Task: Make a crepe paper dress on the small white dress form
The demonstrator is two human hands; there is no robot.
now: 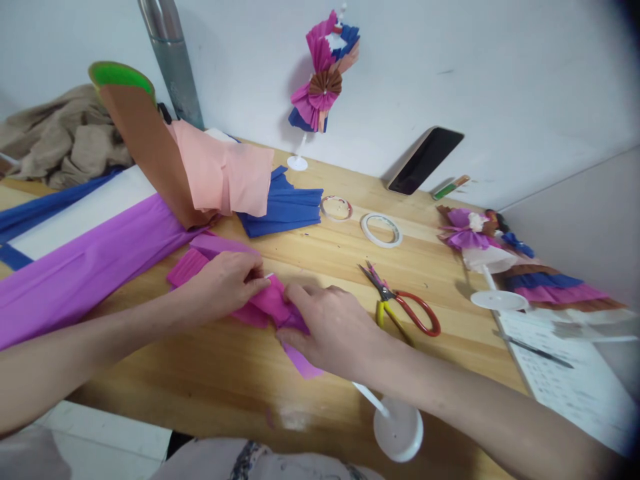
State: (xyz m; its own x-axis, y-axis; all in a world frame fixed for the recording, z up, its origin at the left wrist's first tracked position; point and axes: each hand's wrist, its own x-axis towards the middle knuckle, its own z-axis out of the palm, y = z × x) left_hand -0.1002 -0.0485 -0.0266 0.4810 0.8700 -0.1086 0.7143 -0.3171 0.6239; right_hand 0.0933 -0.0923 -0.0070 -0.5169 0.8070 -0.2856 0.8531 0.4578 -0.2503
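Note:
Pinched between my left thumb and fingers is pink crepe paper (275, 298), gathered at its middle. My left hand (229, 283) is closed on its left part, where pink and purple folds spread out beneath. My right hand (327, 323) grips the right part, with a purple strip hanging below the thumb. A small white bit shows at the paper's upper edge near my left fingertips. Just right of my right hand lie scissors (387, 293) with red and yellow handles, blades apart. A white stand (399, 430) with a round base lies partly under my right forearm.
Purple (100, 267), brown (145, 147), peach (225, 173) and blue crepe paper (287, 203) lie left and behind. Two tape rolls (381, 230) lie mid-table. A phone (427, 160) leans on the wall. Paper figures (325, 87) stand behind and right, near a written sheet (565, 360).

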